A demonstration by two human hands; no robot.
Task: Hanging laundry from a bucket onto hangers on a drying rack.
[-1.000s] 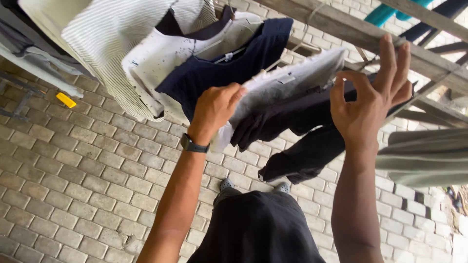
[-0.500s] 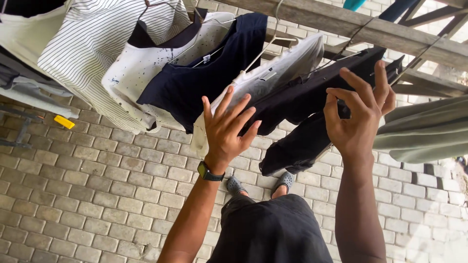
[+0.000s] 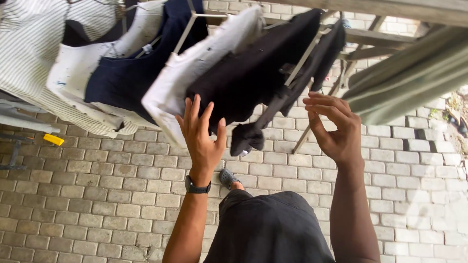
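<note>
Black garment point(image 3: 253, 73) hangs just above left hand point(image 3: 202, 139); white shirt point(image 3: 195, 63) beside it, further left. Then navy shirt point(image 3: 126, 73), white speckled shirt point(image 3: 73, 73), white shirt with thin dark stripes point(image 3: 29, 53). Olive-green cloth point(image 3: 404, 78) above right hand point(image 3: 336, 129). Black wristwatch point(image 3: 197, 187). Grey brick paving point(image 3: 97, 195), small yellow object point(image 3: 53, 140) far left.

Wooden beam point(image 3: 390, 7) overhead carries hangers point(image 3: 187, 27) with shirts point(image 3: 248, 73). Brick floor point(image 3: 97, 195) below; a yellow object point(image 3: 53, 140) lies on it.
</note>
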